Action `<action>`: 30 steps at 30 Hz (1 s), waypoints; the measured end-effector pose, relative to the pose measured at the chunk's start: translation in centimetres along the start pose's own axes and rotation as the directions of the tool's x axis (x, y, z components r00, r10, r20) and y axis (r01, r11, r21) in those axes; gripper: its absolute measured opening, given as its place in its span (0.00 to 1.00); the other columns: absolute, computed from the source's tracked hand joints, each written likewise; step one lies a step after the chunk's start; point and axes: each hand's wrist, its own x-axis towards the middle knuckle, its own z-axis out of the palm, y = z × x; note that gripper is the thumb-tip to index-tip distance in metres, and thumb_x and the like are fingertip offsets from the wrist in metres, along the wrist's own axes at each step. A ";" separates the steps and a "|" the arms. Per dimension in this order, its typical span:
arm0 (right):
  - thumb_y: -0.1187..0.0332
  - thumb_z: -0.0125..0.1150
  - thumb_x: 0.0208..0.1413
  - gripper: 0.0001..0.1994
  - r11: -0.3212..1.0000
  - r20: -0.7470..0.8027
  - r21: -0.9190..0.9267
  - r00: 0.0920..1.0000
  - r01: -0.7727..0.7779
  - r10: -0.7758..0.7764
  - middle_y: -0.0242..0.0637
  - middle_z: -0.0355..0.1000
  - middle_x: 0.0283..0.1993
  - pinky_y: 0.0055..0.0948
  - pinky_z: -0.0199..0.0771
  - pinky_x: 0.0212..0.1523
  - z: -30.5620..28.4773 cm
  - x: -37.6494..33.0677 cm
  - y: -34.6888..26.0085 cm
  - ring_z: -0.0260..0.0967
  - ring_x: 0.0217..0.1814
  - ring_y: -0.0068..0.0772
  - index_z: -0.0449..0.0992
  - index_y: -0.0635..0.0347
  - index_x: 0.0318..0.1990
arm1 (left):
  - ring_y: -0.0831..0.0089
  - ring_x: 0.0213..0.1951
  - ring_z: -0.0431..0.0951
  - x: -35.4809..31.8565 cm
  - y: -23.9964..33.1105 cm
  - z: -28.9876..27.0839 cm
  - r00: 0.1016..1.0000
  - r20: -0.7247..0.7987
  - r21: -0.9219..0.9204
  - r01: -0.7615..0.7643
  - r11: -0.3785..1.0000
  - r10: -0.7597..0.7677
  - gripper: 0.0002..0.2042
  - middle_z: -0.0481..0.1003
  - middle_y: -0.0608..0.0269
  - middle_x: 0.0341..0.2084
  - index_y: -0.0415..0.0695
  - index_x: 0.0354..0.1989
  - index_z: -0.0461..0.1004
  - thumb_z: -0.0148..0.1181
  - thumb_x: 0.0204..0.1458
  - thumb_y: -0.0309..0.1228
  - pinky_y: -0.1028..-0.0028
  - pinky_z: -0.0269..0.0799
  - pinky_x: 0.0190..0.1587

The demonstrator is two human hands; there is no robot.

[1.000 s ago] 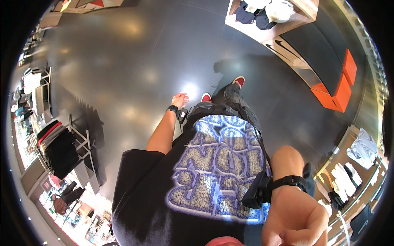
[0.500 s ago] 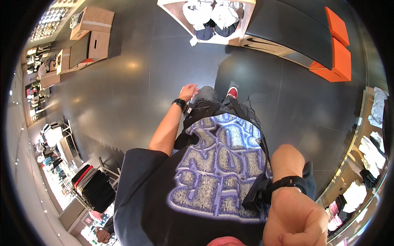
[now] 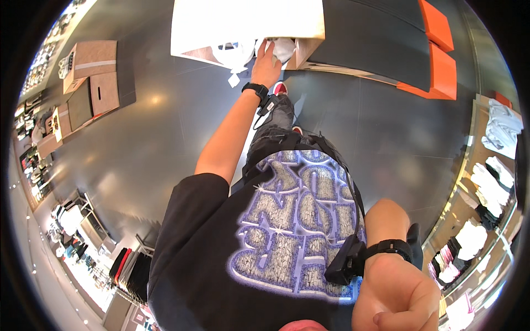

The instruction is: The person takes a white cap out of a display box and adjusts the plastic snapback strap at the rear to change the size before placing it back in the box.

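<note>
My left hand (image 3: 266, 67) reaches forward to the opening of a pale display box (image 3: 245, 21). Its fingers are stretched out and slightly apart, the tips at a white soft item (image 3: 284, 49) inside; whether they press on it is hard to tell. Beside that hand, another white item (image 3: 233, 54) shows under the box's top edge, with a white tag (image 3: 234, 80) hanging in front. Close to my chest at the lower right, my right hand (image 3: 397, 292) is raised with curled fingers, and their inside is hidden. A black band with a small device (image 3: 346, 262) circles that wrist.
Right of the box runs a long black-topped bench (image 3: 370, 41) with orange boxes (image 3: 443, 71) at its end. Wooden crates (image 3: 96, 66) stand at the far left. A clothes rack (image 3: 132, 267) is at lower left, and folded clothes (image 3: 494, 182) line a right-hand shelf.
I have come nearer to the display box. My left hand has moved from beside my thigh forward to the white items. The right hand has stayed curled near my chest.
</note>
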 end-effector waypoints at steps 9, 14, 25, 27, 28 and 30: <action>0.70 0.58 0.49 0.09 0.999 0.079 0.019 0.996 0.049 -0.050 0.23 0.64 0.23 0.15 0.63 0.21 0.8 0.8 3.9 0.61 0.21 0.16 0.66 0.58 0.21 | 0.49 0.49 0.72 -0.2 0.1 1.0 0.954 0.300 0.078 -0.039 0.996 0.014 0.21 0.68 0.43 0.53 0.47 0.56 0.68 0.49 0.51 0.29 0.59 0.70 0.52; 0.79 0.53 0.53 0.09 0.999 0.203 0.021 0.978 -0.049 0.043 0.23 0.57 0.20 0.17 0.52 0.17 1.3 3.7 3.4 0.55 0.19 0.14 0.59 0.58 0.38 | 0.55 0.41 0.77 -1.8 3.9 -1.1 0.954 0.264 -0.027 -0.139 0.990 0.141 0.15 0.77 0.52 0.41 0.49 0.49 0.74 0.50 0.53 0.29 0.60 0.73 0.44; 0.59 0.55 0.56 0.16 0.955 -0.060 -0.293 0.996 0.049 -0.069 0.28 0.61 0.37 0.22 0.59 0.22 -2.8 -1.1 7.6 0.62 0.30 0.21 0.63 0.56 0.47 | 0.55 0.31 0.75 -8.6 6.2 -9.0 0.965 0.224 -0.255 0.191 0.948 -0.134 0.06 0.75 0.51 0.29 0.39 0.36 0.72 0.51 0.51 0.25 0.66 0.70 0.35; 0.50 0.63 0.53 0.28 0.869 0.274 -0.257 0.830 -0.423 0.485 0.36 0.64 0.46 0.24 0.63 0.29 -6.3 -1.9 9.0 0.66 0.33 0.29 0.65 0.59 0.55 | 0.56 0.30 0.74 -7.7 8.2 -11.5 0.974 0.202 -0.272 0.159 0.949 -0.105 0.05 0.74 0.52 0.28 0.39 0.35 0.72 0.51 0.51 0.23 0.67 0.69 0.34; 0.58 0.63 0.51 0.24 0.723 0.344 -0.411 0.640 -0.556 0.688 0.38 0.64 0.45 0.24 0.64 0.32 -7.1 -3.3 9.7 0.65 0.33 0.28 0.65 0.61 0.52 | 0.58 0.29 0.74 -7.7 8.6 -12.4 0.984 0.149 -0.288 0.133 0.948 -0.093 0.04 0.74 0.54 0.26 0.39 0.33 0.71 0.50 0.50 0.22 0.68 0.68 0.33; 0.70 0.65 0.44 0.32 0.503 0.363 -0.635 0.348 -0.586 0.864 0.43 0.66 0.43 0.26 0.69 0.36 -7.9 -6.5 11.5 0.65 0.36 0.30 0.65 0.66 0.60 | 0.65 0.33 0.74 -7.9 10.1 -14.2 0.991 0.120 -0.380 0.106 0.919 -0.065 0.06 0.73 0.56 0.30 0.39 0.32 0.69 0.48 0.48 0.16 0.72 0.69 0.38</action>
